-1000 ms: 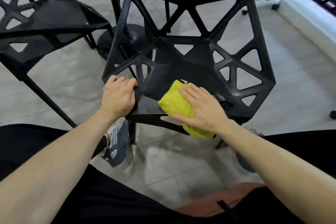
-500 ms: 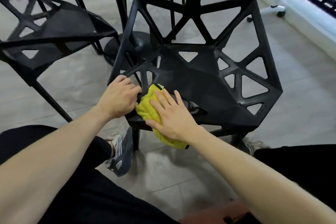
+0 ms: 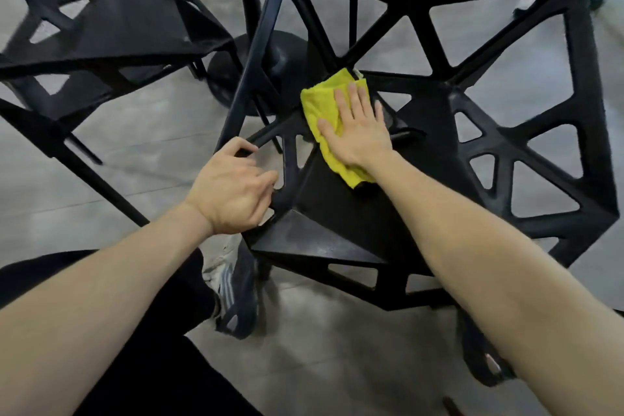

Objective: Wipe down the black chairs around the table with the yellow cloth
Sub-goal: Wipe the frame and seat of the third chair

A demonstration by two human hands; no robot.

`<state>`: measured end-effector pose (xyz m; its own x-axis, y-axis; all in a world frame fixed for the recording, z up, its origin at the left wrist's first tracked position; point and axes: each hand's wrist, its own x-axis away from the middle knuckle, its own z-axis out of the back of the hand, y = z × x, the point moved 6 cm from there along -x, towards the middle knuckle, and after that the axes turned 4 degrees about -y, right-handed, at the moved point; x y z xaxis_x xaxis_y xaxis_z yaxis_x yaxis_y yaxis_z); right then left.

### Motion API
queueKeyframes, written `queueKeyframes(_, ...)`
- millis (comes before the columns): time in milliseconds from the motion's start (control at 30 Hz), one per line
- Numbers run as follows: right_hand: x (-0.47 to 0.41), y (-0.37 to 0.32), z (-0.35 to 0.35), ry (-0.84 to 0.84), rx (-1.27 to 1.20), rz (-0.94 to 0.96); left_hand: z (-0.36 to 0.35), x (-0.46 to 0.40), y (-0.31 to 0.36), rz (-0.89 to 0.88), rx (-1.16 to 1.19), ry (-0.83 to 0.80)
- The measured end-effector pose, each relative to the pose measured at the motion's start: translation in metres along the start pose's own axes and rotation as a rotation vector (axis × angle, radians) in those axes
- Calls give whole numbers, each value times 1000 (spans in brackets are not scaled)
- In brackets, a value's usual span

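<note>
A black chair (image 3: 341, 230) with triangular cut-outs stands directly in front of me, seat facing up. The yellow cloth (image 3: 320, 108) lies on the seat's back left part, where the seat meets the backrest. My right hand (image 3: 358, 128) presses flat on the cloth with straight fingers. My left hand (image 3: 233, 189) grips the chair's left edge frame, fingers curled around a strut. Part of the cloth is hidden under my right palm.
A second black chair (image 3: 111, 30) stands to the left. A round black table base (image 3: 270, 61) and its pole rise behind the chair. My shoes (image 3: 236, 294) rest on the grey tiled floor under the seat's front.
My right hand has slid the cloth from the seat's front left up to the back of the seat. The left hand has kept its grip on the left edge.
</note>
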<state>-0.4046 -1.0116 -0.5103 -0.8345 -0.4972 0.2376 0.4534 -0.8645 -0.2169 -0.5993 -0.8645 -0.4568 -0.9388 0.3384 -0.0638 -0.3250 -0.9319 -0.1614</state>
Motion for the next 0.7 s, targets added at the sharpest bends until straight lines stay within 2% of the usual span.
queueKeyframes(100, 33, -25, -10, 0, -25, 27, 2, -4, -3, 28, 16, -14)
queueKeyframes(200, 146, -62, -32, 43, -28, 231, -4, -1, -1, 31, 30, -26)
queueKeyframes(267, 171, -64, -38, 31, -30, 333, -6, 1, -1, 19, 43, -27)
queueKeyframes(367, 95, -35, -20, 28, -8, 292, -4, -2, -3, 18, 61, 5)
queueKeyframes(467, 10, 1, -2, 28, -1, 48, 1, 0, 0, 30, 48, 48)
queueKeyframes(533, 3, -6, -4, 47, 2, -13, 1, 0, -1, 27, 42, 35)
queueKeyframes(600, 45, -30, -13, 17, 15, 142, 0, 0, 0, 23, 63, 38)
queueKeyframes(700, 132, -46, -26, -69, -5, 520, -4, 0, -1, 9, 63, 45)
